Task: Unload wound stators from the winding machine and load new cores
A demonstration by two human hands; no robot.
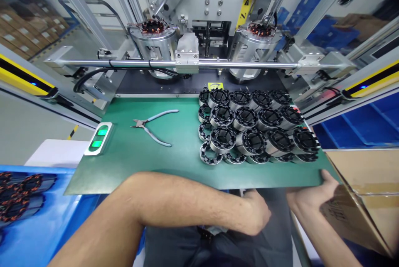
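Note:
My left forearm reaches across the front of the green work surface (137, 161). My left hand (257, 215) is closed at its front edge; whatever the fingers hold is hidden. My right hand (314, 192) touches the front edge near the right corner, its fingers mostly out of sight. Beyond both hands, several stator cores (251, 141), metal rings with black slotted insulators, stand in rows, some stacked. Cutting pliers (141, 124) with pale blue handles lie spread on the left half of the surface.
Behind the surface, a winding machine (208, 3) holds two copper-wound stators (152, 27) in metal fixtures. A two-button box (99, 138) glows green at left. A blue bin (52, 217) with wound stators (33, 183) sits lower left; a cardboard box (368, 175) stands at right.

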